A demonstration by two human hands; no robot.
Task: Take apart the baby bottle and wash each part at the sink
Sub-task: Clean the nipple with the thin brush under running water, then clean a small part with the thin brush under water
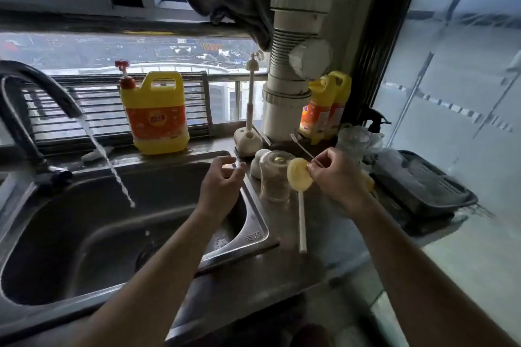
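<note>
Head view, at the sink. The bottle (275, 180), clear and standing mouth-down, sits on the counter (324, 248) just right of the sink (255, 234) rim, between the two hands. A small white part (258, 166), probably from the bottle, lies touching it on the far-left side.

The right hand (335, 177) is just right of the bottle. Its thumb and forefinger pinch a thin rod (303, 148), perhaps a slim brush, which slants up and away to the left, behind the bottle. A sponge brush (300, 177) has its yellow head between the bottle and these fingertips. Its white handle runs toward the viewer along the counter. Whether the fingers also touch the sponge cannot be told.

The left hand (222, 186) hovers over the right edge of the sink, just left of the bottle. Its fingers are loosely curled and hold nothing.

The bottle's long axis is upright. Both hands are near it, but only the left is free, so it seems the likelier one to take the bottle. The move would be a short reach to the right.

Water (107, 155) runs from the tap (42, 84) at far left and falls into the basin well apart from both hands.
</note>
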